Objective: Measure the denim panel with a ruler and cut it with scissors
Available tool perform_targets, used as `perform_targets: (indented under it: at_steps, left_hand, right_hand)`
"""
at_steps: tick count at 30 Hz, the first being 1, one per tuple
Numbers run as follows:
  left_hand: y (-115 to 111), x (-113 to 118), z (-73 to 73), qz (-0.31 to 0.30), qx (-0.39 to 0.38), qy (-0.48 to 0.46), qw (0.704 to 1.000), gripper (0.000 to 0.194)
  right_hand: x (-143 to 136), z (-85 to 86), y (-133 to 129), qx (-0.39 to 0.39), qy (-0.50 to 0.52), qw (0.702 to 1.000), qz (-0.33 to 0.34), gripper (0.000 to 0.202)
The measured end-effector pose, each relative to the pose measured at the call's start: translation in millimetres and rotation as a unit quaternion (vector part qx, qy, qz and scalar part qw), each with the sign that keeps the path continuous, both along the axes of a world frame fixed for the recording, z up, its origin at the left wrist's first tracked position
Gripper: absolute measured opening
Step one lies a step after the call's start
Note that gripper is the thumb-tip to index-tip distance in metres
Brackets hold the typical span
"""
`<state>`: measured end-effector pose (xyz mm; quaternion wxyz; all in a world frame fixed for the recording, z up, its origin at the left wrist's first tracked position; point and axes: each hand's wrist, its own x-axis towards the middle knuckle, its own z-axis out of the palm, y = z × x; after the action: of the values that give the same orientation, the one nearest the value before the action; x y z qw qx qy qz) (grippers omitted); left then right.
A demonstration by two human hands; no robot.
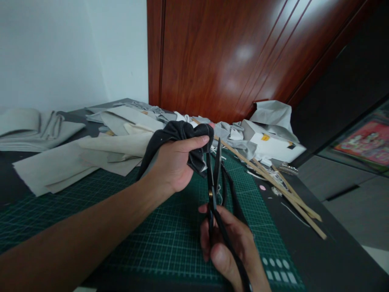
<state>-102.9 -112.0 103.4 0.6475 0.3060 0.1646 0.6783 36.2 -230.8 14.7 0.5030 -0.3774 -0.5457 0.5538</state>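
Note:
Black fabric (pixel 173 133) is bunched up in my left hand (pixel 176 164), the thumb pressed along its top near a seamed edge. My right hand (pixel 234 247) grips a pair of black scissors (pixel 215 192) by the handles. Their blades are parted and point away from me, just right of the fabric's edge. Both hands are above a green cutting mat (pixel 170 231). Dark strips (pixel 231 186) lie on the mat behind the scissors, partly hidden by them.
Pale fabric pieces (pixel 60 162) lie at the left, and folded grey cloth (pixel 27 125) is farther left. Wooden sticks (pixel 288 198) cross the mat's right edge. A white box (pixel 273 146) and grey scraps (pixel 225 132) stand at the back, before a reddish wooden panel (pixel 206 56).

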Motion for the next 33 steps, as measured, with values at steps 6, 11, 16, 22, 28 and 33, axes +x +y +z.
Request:
perform_targets:
  at_steps: [6, 11, 16, 22, 28, 33]
  left_hand:
    - [3.5, -6.3, 1.2, 0.007, 0.021, 0.01, 1.0, 0.043]
    - [2.0, -5.3, 1.8, 0.012, 0.019, 0.016, 1.0, 0.041]
    - [-5.2, 0.6, -1.9, 0.004, -0.003, 0.02, 1.0, 0.043]
    - [-9.6, 6.2, -14.8, 0.004, -0.035, 0.056, 0.998, 0.028]
    - [-12.0, 8.4, -16.4, -0.013, -0.04, 0.074, 0.996, 0.026]
    - [-14.1, 7.2, -16.5, -0.024, -0.037, 0.105, 0.993, 0.021]
  right_hand:
    - [3.1, -1.9, -1.9, -0.024, 0.006, 0.999, 0.038, 0.075]
    - [2.0, -1.8, -0.9, 0.001, 0.008, 1.0, 0.019, 0.068]
    - [0.9, 1.5, 2.8, -0.003, 0.023, 1.0, 0.017, 0.068]
    - [0.8, 1.7, 3.4, -0.003, 0.041, 0.999, -0.008, 0.067]
    - [0.3, 0.3, 2.4, -0.004, 0.048, 0.998, -0.035, 0.066]
    - [3.0, 1.4, 4.6, 0.009, 0.032, 0.999, -0.036, 0.062]
